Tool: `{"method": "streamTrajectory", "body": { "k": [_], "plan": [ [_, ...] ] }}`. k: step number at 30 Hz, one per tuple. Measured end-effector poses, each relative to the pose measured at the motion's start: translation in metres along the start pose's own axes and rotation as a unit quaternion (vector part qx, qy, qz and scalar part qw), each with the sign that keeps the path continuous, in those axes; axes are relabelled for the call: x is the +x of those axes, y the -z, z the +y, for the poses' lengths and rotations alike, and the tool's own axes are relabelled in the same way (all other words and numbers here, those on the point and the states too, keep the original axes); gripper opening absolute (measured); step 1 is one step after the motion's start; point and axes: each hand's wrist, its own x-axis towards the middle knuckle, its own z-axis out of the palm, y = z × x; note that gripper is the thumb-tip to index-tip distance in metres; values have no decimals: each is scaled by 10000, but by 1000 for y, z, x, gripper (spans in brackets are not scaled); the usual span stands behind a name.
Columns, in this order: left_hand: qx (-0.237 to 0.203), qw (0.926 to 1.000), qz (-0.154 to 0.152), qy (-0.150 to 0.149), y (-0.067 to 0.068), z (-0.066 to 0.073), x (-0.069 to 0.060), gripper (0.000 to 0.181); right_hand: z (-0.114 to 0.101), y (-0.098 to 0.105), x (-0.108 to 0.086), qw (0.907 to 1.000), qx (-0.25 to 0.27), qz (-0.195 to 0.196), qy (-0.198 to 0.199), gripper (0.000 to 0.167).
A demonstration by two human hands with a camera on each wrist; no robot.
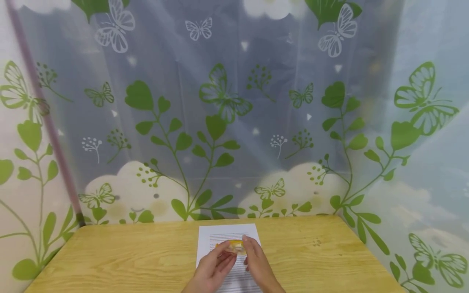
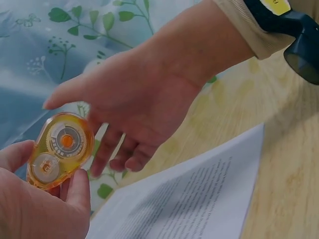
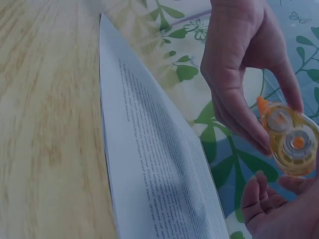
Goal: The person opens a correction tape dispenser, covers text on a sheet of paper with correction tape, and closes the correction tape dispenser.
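Observation:
A see-through orange correction tape dispenser (image 1: 237,246) is held above the printed paper (image 1: 204,236). My left hand (image 1: 214,267) pinches it between thumb and fingers, as the left wrist view also shows, with two round reels visible inside the dispenser (image 2: 61,152). Beside its wider end is my right hand (image 1: 259,262), fingers loosely extended. In the right wrist view a small orange tip sticks out of the dispenser (image 3: 291,139) at the end away from the right hand. Whether the right fingers touch the case, I cannot tell.
The paper lies flat on a wooden table (image 1: 128,258), printed lines facing up. Behind the table hangs a curtain (image 1: 256,162) with green leaves, butterflies and clouds. A dark device (image 2: 294,35) is strapped on the right wrist, over a beige sleeve (image 2: 239,25).

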Motion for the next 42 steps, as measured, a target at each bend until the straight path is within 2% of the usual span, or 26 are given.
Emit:
{"method": "streamTrajectory", "body": {
  "k": [4,11,19,24,28,36,39,42],
  "plan": [
    [126,9999,50,55,-3,-6,0,50,2,-4,0,10000,-6,28,-78,61],
    [289,9996,-27,54,-3,-10,0,51,3,-7,1,9989,113,447,-79,55],
    [623,9979,171,6,-2,-12,0,34,-1,-9,1,9966,393,703,-197,45],
    [883,9958,228,-115,-3,-10,-1,42,-4,-11,3,9954,323,885,-184,39],
    [1057,9940,213,-178,-6,-8,-1,47,-8,-11,4,9945,247,993,-228,43],
    [1316,9908,31,-322,-4,-5,-2,49,-9,-9,7,9947,80,1023,-2,43],
    [1374,9893,21,-492,0,0,-2,46,-11,-6,7,9948,52,1018,81,42],
    [1470,9858,214,-781,3,9,-1,42,-14,-2,8,9950,62,989,72,43]
  ]
}}
